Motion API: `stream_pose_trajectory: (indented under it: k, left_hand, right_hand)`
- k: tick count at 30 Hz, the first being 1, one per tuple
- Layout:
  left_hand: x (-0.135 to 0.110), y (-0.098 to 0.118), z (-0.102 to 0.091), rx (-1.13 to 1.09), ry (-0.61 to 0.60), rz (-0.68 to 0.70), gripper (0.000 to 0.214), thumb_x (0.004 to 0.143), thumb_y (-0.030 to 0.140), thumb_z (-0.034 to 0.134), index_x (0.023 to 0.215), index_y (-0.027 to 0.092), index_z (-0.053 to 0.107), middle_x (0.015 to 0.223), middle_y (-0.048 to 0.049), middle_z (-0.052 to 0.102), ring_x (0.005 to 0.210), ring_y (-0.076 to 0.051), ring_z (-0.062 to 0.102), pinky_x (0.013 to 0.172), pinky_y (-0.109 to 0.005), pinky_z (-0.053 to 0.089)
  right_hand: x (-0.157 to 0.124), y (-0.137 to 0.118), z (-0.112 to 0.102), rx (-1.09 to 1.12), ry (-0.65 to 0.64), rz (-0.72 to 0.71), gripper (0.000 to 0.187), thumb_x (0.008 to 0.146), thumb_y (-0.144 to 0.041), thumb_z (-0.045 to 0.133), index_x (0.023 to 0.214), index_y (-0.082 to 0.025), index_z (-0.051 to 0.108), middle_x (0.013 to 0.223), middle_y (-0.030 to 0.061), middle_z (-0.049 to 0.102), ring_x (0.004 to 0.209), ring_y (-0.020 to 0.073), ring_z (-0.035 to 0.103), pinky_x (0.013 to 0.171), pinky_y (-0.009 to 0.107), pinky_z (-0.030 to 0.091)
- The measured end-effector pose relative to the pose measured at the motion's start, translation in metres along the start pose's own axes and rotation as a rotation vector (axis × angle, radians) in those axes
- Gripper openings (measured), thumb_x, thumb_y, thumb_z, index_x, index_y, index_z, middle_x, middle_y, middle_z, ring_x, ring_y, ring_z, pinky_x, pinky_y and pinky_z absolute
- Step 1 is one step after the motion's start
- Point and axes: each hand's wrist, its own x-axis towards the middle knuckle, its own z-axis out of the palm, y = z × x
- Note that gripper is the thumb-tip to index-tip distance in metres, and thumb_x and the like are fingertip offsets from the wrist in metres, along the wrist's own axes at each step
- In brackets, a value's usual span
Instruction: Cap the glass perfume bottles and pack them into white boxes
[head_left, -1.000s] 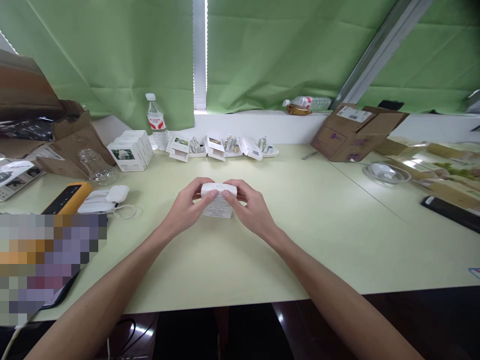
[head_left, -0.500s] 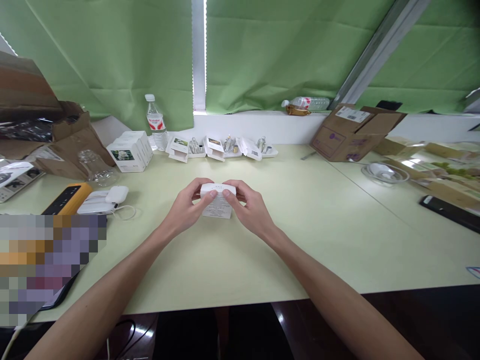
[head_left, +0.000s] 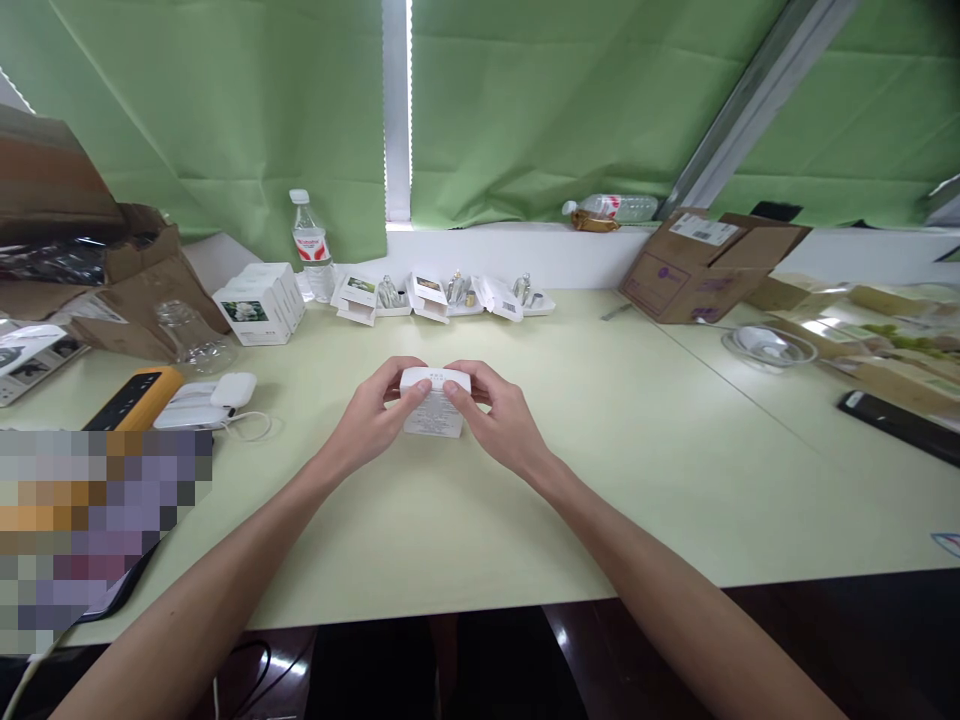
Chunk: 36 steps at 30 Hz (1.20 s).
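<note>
A small white printed carton (head_left: 433,415) stands upright on the pale green table, with its narrow top face towards me. My left hand (head_left: 384,405) grips its left side, thumb on the near top edge and fingers behind. On the other side my right hand (head_left: 489,405) holds it the same way, its thumb close to the left one. The top looks closed; the carton's far side is hidden by my fingers. Beyond it, by the wall, opened white cartons (head_left: 429,297) stand beside white trays (head_left: 466,304) with small glass bottles (head_left: 456,288).
At the left are a stack of white cartons (head_left: 259,305), a water bottle (head_left: 311,245), a clear jar (head_left: 196,340), an orange device (head_left: 139,395) and a white earphone case (head_left: 234,389). Rightward lie a cardboard box (head_left: 697,265), a clear round lid (head_left: 769,346) and a black phone-like object (head_left: 900,425).
My thumbs have shifted very slightly on the carton's top edge, and more of the print on top shows. Otherwise the hands and carton stay in place.
</note>
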Motion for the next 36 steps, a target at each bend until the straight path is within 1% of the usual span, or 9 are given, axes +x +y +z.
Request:
stream_pose_trajectory:
  k: [10,16,23,31,36]
  left_hand:
    - [0.0008,-0.0029,0.0002,-0.014,-0.007,0.002,0.030,0.092,0.046,0.046,0.104,0.021,0.056,0.103,-0.0044,0.062,0.085,-0.015,0.058,0.070,-0.026,0.048]
    - [0.0002,-0.0019,0.0003,0.003,0.002,0.009,0.032,0.093,0.048,0.043,0.104,0.021,0.057,0.099,-0.0040,0.062,0.083,-0.015,0.058,0.070,-0.026,0.048]
    - [-0.0002,0.0000,-0.0007,0.005,-0.005,0.004,0.032,0.092,0.048,0.044,0.103,0.021,0.058,0.100,-0.0047,0.063,0.083,-0.016,0.059,0.067,-0.026,0.048]
    - [0.0003,-0.0003,-0.0004,-0.004,-0.009,-0.002,0.032,0.092,0.048,0.045,0.104,0.021,0.057,0.105,-0.0051,0.062,0.086,-0.016,0.059,0.069,-0.026,0.048]
    - [0.0009,-0.0023,0.0000,-0.005,-0.006,0.004,0.031,0.092,0.048,0.045,0.104,0.022,0.057,0.106,-0.0044,0.062,0.086,-0.016,0.059,0.070,-0.026,0.048]
  right_hand:
    - [0.0000,-0.0014,0.0001,-0.001,0.000,-0.009,0.032,0.090,-0.049,0.050,0.107,-0.023,0.059,0.106,0.0051,0.067,0.090,0.0193,0.064,0.072,0.030,0.052]
    - [-0.0003,-0.0001,0.0003,0.008,-0.007,-0.003,0.032,0.091,-0.050,0.048,0.106,-0.023,0.059,0.103,0.0045,0.067,0.089,0.0189,0.064,0.067,0.028,0.051]
    - [-0.0008,-0.0021,-0.0001,0.006,-0.003,-0.002,0.029,0.092,-0.048,0.049,0.106,-0.024,0.059,0.103,0.0037,0.067,0.089,0.0179,0.064,0.067,0.027,0.051]
    - [-0.0001,-0.0029,0.0005,-0.001,0.000,-0.005,0.032,0.091,-0.049,0.048,0.105,-0.023,0.060,0.102,0.0046,0.067,0.089,0.0189,0.064,0.071,0.029,0.052]
    - [-0.0004,-0.0033,0.0000,0.000,0.000,-0.004,0.032,0.091,-0.050,0.048,0.105,-0.023,0.060,0.103,0.0048,0.067,0.088,0.0192,0.064,0.069,0.029,0.052]
